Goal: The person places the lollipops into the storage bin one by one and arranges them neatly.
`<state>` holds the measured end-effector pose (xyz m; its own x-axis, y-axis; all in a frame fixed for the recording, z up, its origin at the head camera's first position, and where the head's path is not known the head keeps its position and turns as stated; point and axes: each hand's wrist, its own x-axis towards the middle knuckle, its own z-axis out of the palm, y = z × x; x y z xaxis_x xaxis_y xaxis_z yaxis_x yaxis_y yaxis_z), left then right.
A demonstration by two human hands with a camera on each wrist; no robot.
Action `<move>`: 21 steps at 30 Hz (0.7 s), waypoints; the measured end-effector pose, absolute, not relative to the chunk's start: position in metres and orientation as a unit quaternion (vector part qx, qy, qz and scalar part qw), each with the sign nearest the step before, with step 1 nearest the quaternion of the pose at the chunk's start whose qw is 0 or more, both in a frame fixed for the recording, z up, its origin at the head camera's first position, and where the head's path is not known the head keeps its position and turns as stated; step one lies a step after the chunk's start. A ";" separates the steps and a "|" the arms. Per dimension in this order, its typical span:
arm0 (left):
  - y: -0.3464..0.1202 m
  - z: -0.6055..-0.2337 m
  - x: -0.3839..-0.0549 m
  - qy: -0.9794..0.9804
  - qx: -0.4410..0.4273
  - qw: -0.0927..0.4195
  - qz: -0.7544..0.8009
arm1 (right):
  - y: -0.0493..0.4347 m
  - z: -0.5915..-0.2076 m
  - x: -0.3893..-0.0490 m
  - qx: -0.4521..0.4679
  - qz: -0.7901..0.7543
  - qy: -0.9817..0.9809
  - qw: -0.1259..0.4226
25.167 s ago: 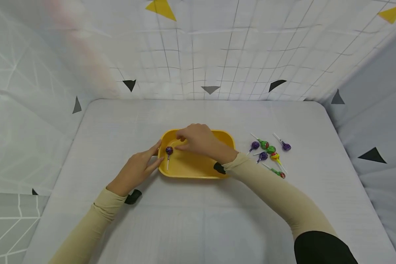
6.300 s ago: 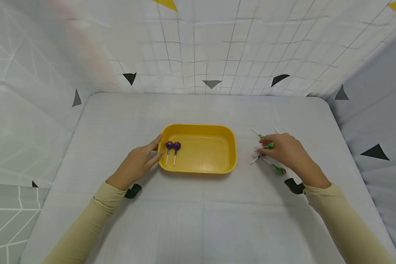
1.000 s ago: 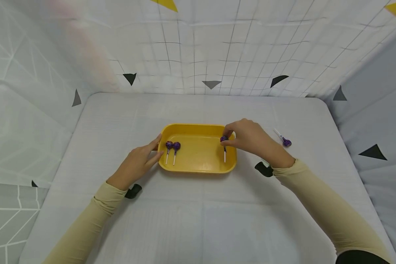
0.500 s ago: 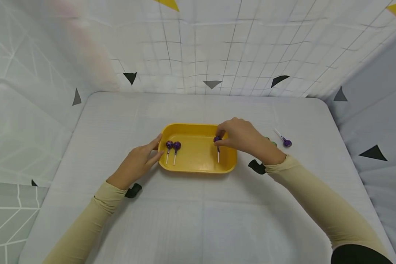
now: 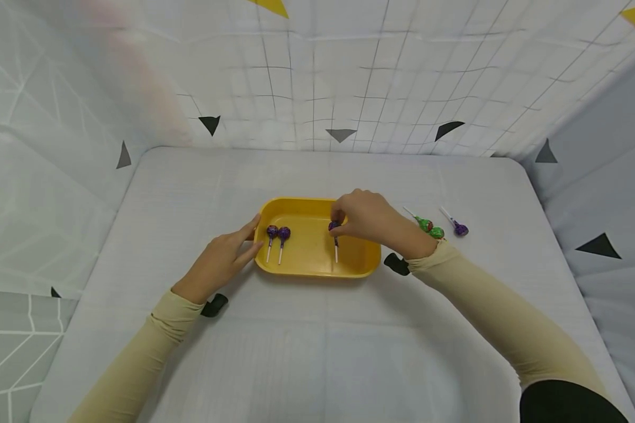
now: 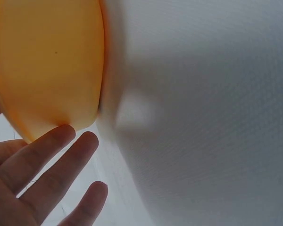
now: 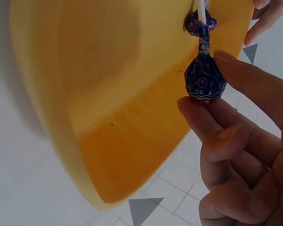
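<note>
My right hand (image 5: pixel 370 217) pinches a purple-wrapped lollipop (image 7: pixel 205 80) by its round head, thumb on one side and fingertips on the other. Its white stick points toward the person in the head view. The lollipop is over the right half of a yellow tray (image 5: pixel 312 241); I cannot tell whether it touches the bottom. Two purple lollipops (image 5: pixel 284 233) lie side by side at the tray's left end, sticks toward the person. Extended fingers of my left hand (image 5: pixel 215 267) touch the outside of that end, its thumb at the near left corner.
Right of the tray, two green lollipops (image 5: pixel 424 224) and a purple lollipop (image 5: pixel 460 230) lie on the white-covered table (image 5: pixel 296 352). My right forearm covers the table just nearer than them. Patterned white sheeting (image 5: pixel 323 76) rises behind the table.
Over the last second my right hand has carried the purple lollipop leftward over the tray from its right end. Green lollipops have come into view behind the wrist. The left hand stays put.
</note>
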<state>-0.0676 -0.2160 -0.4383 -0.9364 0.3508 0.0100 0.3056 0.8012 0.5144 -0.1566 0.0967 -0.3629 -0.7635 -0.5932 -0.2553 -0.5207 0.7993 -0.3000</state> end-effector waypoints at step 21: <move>-0.215 -0.438 -0.067 0.948 0.175 0.039 0.262 | 0.072 -0.380 -0.166 -0.322 -0.113 0.921 0.189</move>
